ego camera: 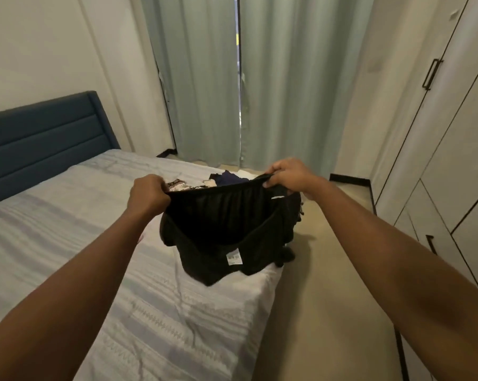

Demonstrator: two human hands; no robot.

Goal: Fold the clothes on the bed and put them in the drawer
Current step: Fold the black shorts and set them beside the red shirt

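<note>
One bed (67, 243) with a pale striped sheet spreads below and to the left of both hands. Its one blue padded headboard (40, 133) stands far off to the left of the left hand. Two pale green curtain panels (282, 92) hang beyond the hands, with a thin gap between them. One white wardrobe (452, 160) stands to the right of the right hand, and two black handles (431, 74) show on its doors.

One black garment (218, 229) with an elastic waistband hangs from the hands. Its lower part rests on the bed corner beneath them, on the near side. Whether it is shorts or a skirt cannot be told. A small heap of clothes (229, 179) lies on the bed just beyond the hands, between them. It holds a navy piece and a patterned piece close by the left hand, but the full count cannot be told.

The left hand (150, 192) and the right hand (287, 176) each grip the far side of the waistband with curled fingers, pulling it taut between them.

Two white tags show. One care label (233, 257) sits inside the near waistband below the hands, its print too small to read. One narrow strip (279, 197) sits just under the right hand, unreadable too.
</note>
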